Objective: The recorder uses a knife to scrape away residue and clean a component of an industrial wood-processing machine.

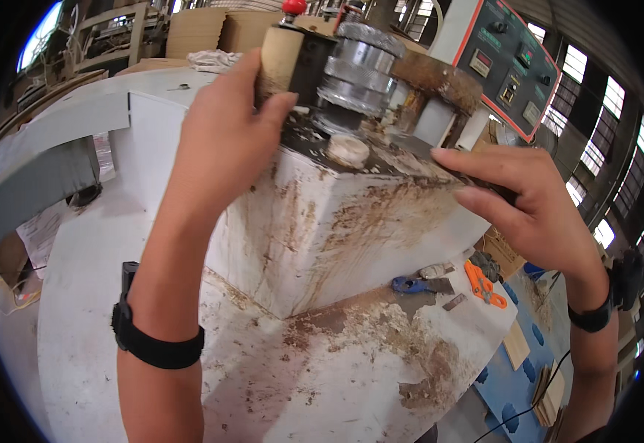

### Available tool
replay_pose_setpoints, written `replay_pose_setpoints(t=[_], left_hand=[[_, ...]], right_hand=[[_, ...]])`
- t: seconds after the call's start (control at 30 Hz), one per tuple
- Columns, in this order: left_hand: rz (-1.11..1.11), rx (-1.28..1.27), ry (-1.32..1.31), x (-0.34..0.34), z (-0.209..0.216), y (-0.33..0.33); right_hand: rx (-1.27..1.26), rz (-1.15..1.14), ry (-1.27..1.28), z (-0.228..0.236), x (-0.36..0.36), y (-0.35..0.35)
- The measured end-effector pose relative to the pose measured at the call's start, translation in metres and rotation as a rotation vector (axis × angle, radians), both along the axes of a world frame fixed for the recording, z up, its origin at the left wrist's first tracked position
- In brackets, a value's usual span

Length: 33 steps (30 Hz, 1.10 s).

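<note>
My left hand is closed round a cream-and-black block with a red knob, on top of a white machine housing stained brown. Its thumb lies along the near side, and the other fingers are mostly hidden behind it. At the housing's right edge, my right hand pinches a thin, dark flat tool between thumb and fingers; most of it is hidden. Between the hands stand a ridged metal collar and a rusty brown round part. A small whitish round cap sits at the near corner.
A control panel with a red border rises at the far right. Blue-handled pliers and an orange-handled tool lie on the dirty white surface. Thin wood pieces are at lower right, and a white cloth lies behind.
</note>
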<state>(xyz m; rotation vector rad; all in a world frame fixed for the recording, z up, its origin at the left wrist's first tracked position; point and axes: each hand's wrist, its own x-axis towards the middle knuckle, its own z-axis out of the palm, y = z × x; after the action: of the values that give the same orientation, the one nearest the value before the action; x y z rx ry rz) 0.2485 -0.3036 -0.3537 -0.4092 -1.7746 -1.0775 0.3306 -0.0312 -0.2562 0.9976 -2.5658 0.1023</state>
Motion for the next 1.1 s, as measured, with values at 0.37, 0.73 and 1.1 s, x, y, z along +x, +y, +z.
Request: replay_pose_setpoints(t=[0.37,0.73,1.1], left_hand=[[-0.078,0.049,-0.09,0.005,0.001,0.003],[-0.102,0.032,-0.031,0.003,0.0,0.003],[-0.1,-0.011,-0.08,0.0,0.001,0.003]], right_hand=[[-0.061,0.155,0.065,-0.009,-0.023,-0.008],[-0.219,-0.066,-0.208,0.014,-0.024,-0.016],[-0.086,-0.168,-0.306,0.035,-0.019,-0.03]])
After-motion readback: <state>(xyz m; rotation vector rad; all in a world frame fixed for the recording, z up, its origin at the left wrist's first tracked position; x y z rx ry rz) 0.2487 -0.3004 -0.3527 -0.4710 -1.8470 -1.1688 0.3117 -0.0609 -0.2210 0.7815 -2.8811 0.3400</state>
